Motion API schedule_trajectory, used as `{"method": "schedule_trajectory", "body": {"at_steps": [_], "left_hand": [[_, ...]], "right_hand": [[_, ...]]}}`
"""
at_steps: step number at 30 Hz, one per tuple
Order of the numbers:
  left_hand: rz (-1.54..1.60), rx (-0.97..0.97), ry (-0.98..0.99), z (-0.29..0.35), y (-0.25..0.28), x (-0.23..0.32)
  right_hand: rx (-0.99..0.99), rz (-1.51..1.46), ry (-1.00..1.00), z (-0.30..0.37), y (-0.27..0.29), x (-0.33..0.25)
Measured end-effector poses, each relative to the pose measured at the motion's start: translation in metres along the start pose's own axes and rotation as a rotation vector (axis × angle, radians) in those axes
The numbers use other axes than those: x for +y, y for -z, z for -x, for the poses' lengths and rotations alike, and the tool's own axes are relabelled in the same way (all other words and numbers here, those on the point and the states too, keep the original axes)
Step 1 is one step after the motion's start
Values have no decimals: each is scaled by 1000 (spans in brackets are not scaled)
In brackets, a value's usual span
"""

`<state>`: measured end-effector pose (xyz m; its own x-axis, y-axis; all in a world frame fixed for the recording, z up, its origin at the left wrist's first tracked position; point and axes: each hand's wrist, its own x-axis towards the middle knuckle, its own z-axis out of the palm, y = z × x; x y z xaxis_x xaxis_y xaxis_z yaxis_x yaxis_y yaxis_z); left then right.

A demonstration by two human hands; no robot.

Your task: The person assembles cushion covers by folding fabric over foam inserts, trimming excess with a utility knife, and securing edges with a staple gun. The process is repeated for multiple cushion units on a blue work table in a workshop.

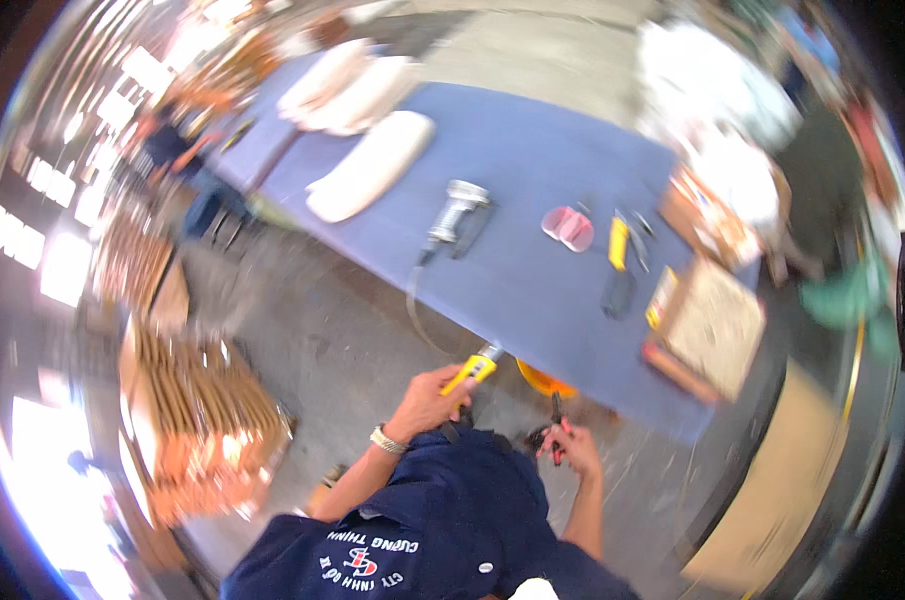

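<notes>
My left hand (427, 402) is closed around a yellow utility knife (472, 371), its pale tip pointing toward the table edge. My right hand (576, 446) grips a pair of red-handled pliers (555, 430), dark jaws pointing up toward the table; blur hides the finer parts. Both hands are in front of my body, just short of the blue-topped table (532, 150). On that table lies a silver power tool (457, 213) with a cord hanging off the edge. Farther right are pink round discs (568, 228) and a yellow-handled tool (617, 244) beside metal pliers (640, 240).
White rolls (372, 165) lie at the table's far left. A cardboard box (712, 320) sits at its right end. An orange object (544, 380) shows beneath the near edge. Stacked flat cardboard (202, 420) stands at left; a person (187, 165) is beyond it.
</notes>
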<state>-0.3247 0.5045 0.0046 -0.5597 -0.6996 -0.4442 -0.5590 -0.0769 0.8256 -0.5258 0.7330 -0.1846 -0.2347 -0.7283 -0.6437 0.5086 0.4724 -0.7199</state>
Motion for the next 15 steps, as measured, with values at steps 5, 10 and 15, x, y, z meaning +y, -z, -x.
{"method": "schedule_trajectory", "body": {"at_steps": [5,10,15], "left_hand": [[2,-53,-77,5,31,-27],[83,162,-79,31,117,-78],[205,526,66,50,221,-154]], "right_hand": [[90,192,147,-84,-38,-72],[401,389,436,-194,-27,-135],[556,1082,677,-284,-68,-170]]}}
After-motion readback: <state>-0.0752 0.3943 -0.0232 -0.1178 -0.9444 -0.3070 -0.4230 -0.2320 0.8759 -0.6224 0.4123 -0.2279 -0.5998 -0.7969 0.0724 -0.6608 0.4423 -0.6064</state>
